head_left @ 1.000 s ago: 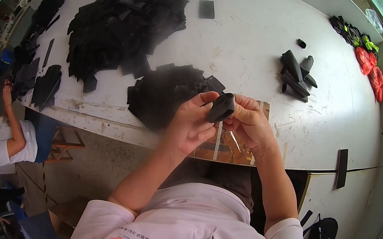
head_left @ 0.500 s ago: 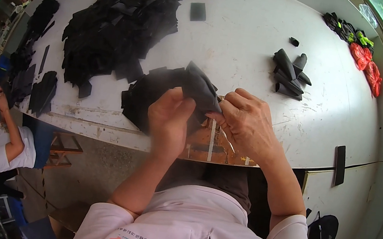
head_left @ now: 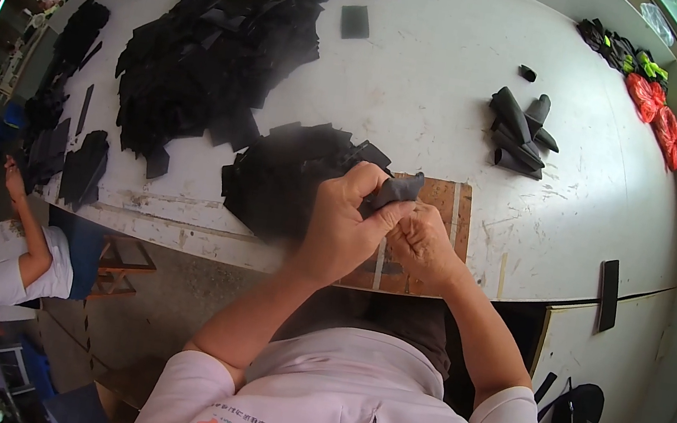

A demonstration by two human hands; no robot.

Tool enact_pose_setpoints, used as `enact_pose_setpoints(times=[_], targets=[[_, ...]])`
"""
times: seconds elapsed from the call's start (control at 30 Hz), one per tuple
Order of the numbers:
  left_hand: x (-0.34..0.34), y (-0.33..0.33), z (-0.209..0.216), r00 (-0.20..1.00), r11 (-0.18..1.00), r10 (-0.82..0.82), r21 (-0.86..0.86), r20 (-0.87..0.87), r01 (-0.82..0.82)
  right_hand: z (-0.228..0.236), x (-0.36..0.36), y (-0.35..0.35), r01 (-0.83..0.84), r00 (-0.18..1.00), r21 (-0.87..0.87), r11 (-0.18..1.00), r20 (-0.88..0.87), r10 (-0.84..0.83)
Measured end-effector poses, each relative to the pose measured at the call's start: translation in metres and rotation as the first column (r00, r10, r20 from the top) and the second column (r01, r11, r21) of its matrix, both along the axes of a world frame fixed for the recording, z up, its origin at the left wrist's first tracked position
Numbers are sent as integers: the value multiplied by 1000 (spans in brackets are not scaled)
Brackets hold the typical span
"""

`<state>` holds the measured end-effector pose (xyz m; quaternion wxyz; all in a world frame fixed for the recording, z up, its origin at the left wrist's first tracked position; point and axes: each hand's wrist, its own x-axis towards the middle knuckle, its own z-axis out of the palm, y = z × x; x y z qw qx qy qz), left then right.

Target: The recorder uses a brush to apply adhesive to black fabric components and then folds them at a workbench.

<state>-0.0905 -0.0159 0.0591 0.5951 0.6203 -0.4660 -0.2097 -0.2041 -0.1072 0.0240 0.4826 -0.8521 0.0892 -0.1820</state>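
A curled black piece of sheet material is held between my two hands over the front of the white table. My left hand grips it from the left, thumb pressed along its lower side. The closed fingers of my right hand meet the left thumb at the lower right of the piece. How far the piece runs inside the hands is hidden. Just left of my left hand lies a heap of flat black pieces. Beneath my hands is a brown board set at the table edge.
A larger black heap spreads over the far left of the table. Several rolled black pieces lie at right. Red plastic bags rest at the far right edge. A person in a white shirt sits at left.
The black piece has come lower and to the right, and is curled smaller. My left hand has moved right, close against my right hand, which has come slightly down.
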Motion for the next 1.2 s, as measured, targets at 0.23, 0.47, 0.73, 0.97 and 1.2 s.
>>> enact_pose_setpoints(times=[0.23, 0.47, 0.73, 0.97, 1.2], targets=[[-1, 7, 16, 947, 938, -154, -342, -281, 51, 26, 2, -1, 13, 1000, -207, 978, 2, -13], [4, 17, 24, 638, 842, -314, -517, -703, -155, 37, 9, 1, 36, 999, -432, 901, 9, -36], [11, 18, 7, 783, 901, -174, -417, -597, -117, 29, 8, 1, -15, 1000, -293, 956, -4, 14], [119, -17, -77, 899, 906, 414, 26, 143, -422, 85, 22, -55, 207, 857, 655, 727, 237, -458], [141, -21, -104, 708, 776, 132, 372, 694, -509, 13, -21, 2, 359, 930, 641, 678, -183, -319]])
